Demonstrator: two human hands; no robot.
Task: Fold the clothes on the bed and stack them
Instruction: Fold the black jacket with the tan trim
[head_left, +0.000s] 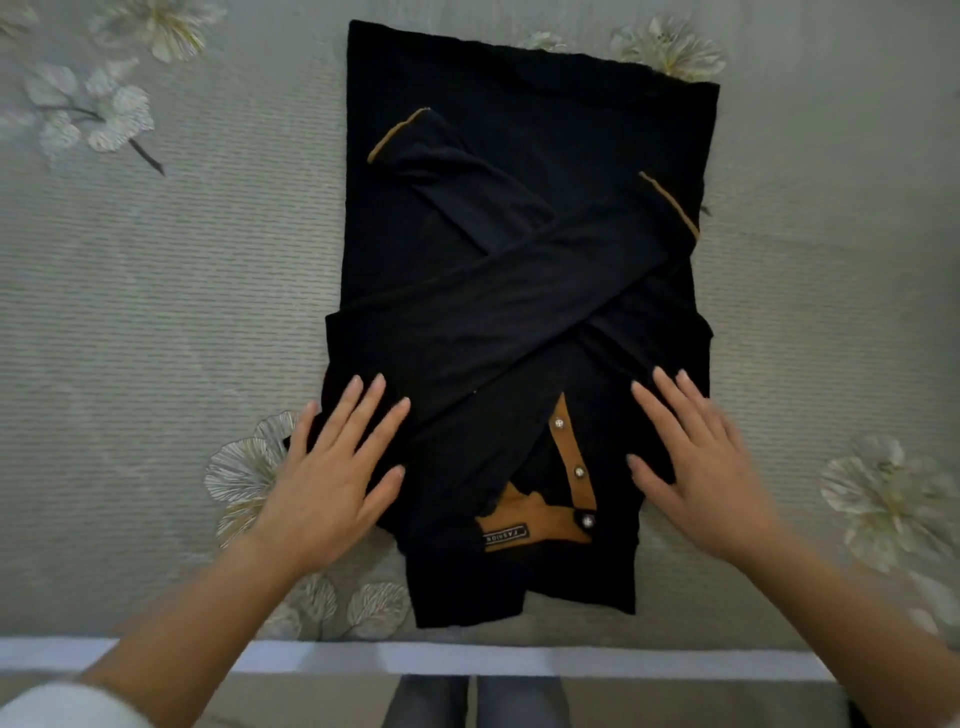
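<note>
On the near end of a black shirt (519, 93) both hands lie flat, pinching nothing. The left hand (332, 478) has its fingers straight and fanned apart, fingertips on the cloth at the shirt's left edge, while its palm sits over the bed cover (156, 312). The right hand (714, 467) mirrors it at the right edge, fingers straight and slightly spread on the cloth, the heel of the hand past the edge. Between the hands runs a tan button strip (570, 452) with three shiny buttons, leading down to a tan collar (524, 514) with a small black label (505, 535), so the neck end points toward the person. Just beyond the fingertips the two long sleeves cross over the chest: one sleeve (519, 291) slants up to the right and lies over the other sleeve (467, 171), which slants up to the left, and each ends in a tan-edged cuff. The shirt lies lengthwise in the middle of the bed, its hem at the far end. Pale flowers (893, 499) are printed on the grey-green cover. A white strip (156, 654) borders the near edge, with grey trouser legs (519, 701) below it.
</note>
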